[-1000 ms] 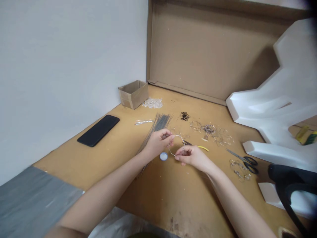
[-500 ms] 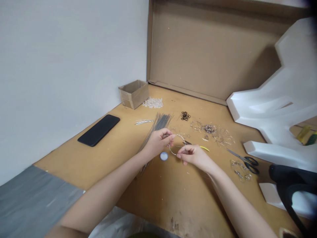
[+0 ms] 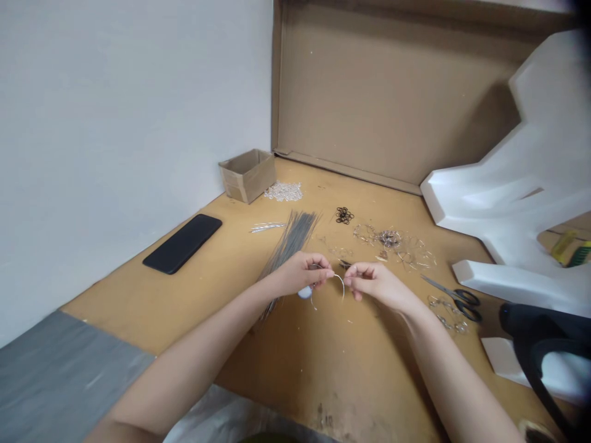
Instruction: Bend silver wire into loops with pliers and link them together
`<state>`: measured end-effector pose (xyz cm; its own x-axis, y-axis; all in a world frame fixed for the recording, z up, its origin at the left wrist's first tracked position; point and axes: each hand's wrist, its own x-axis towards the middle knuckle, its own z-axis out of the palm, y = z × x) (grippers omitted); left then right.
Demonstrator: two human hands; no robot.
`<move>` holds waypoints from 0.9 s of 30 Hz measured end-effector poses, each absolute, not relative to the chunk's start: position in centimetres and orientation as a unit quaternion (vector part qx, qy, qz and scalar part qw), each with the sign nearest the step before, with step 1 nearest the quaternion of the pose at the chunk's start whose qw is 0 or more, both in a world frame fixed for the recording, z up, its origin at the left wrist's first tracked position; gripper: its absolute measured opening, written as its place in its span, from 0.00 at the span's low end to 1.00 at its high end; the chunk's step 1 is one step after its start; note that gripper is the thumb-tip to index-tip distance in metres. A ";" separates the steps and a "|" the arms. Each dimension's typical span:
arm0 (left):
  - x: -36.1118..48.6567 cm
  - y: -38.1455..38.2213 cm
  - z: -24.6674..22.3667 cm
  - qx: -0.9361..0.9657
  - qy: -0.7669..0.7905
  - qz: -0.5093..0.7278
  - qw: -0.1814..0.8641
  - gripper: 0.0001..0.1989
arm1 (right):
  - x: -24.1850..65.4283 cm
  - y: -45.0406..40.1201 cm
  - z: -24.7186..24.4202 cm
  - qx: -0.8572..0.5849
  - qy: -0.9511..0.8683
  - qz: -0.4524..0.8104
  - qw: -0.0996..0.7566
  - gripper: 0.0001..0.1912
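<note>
I've got two bare hands on my feed, both low over the counter (image 3: pixel 323 375). The left hand (image 3: pixel 302 274) is curled, its fingertips pinching one thin silver wire (image 3: pixel 342 286), and the wire bows out to the right of those fingertips into the gap between the hands. The right hand (image 3: pixel 378 284) has thumb and forefinger pressed together right at that arc, though the wire is too fine for me to tell if they grip it. One small white disc (image 3: pixel 305 293) sits partly under the left hand, and one long bundle of grey rods (image 3: pixel 290 242) runs beneath that wrist.

Out to the right I count one pair of black-handled scissors (image 3: pixel 467 306). Farther off lie loose wire rings (image 3: pixel 392 243), one small pile of black rings (image 3: pixel 344 215), one bunch of short silver rods (image 3: pixel 268 227), one black phone (image 3: pixel 182 243), one heap of clear beads (image 3: pixel 283 191) and one cardboard box (image 3: pixel 247 175). White foam packing (image 3: pixel 508 209) leans on the far right.
</note>
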<state>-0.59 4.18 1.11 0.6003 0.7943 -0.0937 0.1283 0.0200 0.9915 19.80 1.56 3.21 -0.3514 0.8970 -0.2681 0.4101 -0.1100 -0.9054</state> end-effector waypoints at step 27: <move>0.1 3.7 1.1 0.629 0.382 0.243 0.632 0.15 | 19.6 -0.6 6.3 -0.526 -0.804 0.251 0.115 0.15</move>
<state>0.08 3.71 1.15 0.5900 0.7876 -0.1777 0.1744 0.0906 0.9805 19.61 -0.59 6.33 -0.4203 0.9039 -0.0790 0.7884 0.3207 -0.5250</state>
